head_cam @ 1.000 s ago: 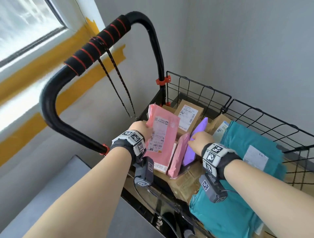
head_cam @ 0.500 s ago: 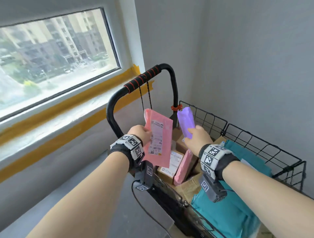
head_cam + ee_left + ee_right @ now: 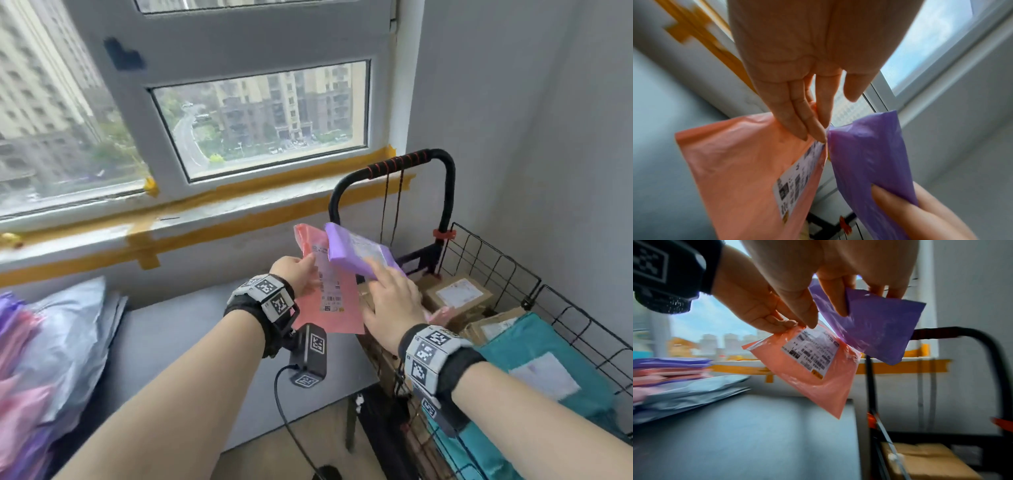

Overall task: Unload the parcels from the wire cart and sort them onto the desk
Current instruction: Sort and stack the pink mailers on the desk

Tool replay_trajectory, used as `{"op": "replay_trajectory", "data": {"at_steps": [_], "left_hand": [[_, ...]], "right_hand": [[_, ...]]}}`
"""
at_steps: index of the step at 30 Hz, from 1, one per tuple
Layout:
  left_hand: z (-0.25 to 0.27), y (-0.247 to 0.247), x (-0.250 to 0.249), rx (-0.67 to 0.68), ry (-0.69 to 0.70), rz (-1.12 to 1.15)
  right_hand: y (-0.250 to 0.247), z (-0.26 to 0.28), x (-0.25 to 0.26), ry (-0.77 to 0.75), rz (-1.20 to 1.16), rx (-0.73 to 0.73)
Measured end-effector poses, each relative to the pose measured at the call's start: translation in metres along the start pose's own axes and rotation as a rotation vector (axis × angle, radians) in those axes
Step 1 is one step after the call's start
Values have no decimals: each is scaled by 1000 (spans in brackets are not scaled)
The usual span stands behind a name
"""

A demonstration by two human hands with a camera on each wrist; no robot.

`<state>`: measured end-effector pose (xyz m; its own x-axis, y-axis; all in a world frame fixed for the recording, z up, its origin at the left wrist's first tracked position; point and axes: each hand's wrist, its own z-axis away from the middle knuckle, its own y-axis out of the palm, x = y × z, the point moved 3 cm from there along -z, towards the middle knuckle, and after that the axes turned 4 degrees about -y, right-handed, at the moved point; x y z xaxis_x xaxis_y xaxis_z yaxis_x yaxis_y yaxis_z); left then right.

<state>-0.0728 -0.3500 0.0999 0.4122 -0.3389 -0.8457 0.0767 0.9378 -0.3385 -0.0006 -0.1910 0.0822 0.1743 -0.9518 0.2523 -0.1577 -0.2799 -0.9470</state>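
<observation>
My left hand (image 3: 306, 272) pinches the top edge of a pink parcel (image 3: 330, 308) with a white label, which hangs over the right end of the grey desk (image 3: 178, 329). My right hand (image 3: 382, 277) grips a purple parcel (image 3: 356, 248) just right of it, partly overlapping the pink one. The left wrist view shows my fingers (image 3: 807, 126) on the pink parcel (image 3: 740, 162), with the purple parcel (image 3: 869, 154) beside it. In the right wrist view my fingers (image 3: 838, 296) hold the purple parcel (image 3: 875, 331) above the pink parcel (image 3: 813, 369). The wire cart (image 3: 496, 260) stands at right.
A pile of grey, pink and purple mailers (image 3: 51, 342) lies on the desk's left part. The cart holds cardboard boxes (image 3: 459, 294) and a teal bag (image 3: 548, 370). Its black handle (image 3: 411, 161) rises by the window sill (image 3: 205, 212). A cable (image 3: 291, 428) hangs from my left wrist.
Both hands have lifted their parcels out of the cart and carried them left, over the desk's end. The purple parcel has tipped from upright to slanted.
</observation>
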Motion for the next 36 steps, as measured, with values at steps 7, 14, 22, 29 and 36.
{"op": "replay_trajectory", "data": {"at_steps": [7, 14, 22, 29, 36], "left_hand": [[63, -119, 53, -184, -57, 274], [122, -231, 109, -358, -56, 397], [158, -364, 187, -462, -57, 243], [179, -431, 220, -517, 6, 406], [186, -479, 267, -587, -56, 369]], "right_hand": [[23, 6, 116, -366, -11, -22], [55, 13, 241, -707, -59, -35], [90, 29, 380, -907, -99, -124], [105, 37, 458, -943, -84, -114], [104, 20, 494, -614, -491, 62]]}}
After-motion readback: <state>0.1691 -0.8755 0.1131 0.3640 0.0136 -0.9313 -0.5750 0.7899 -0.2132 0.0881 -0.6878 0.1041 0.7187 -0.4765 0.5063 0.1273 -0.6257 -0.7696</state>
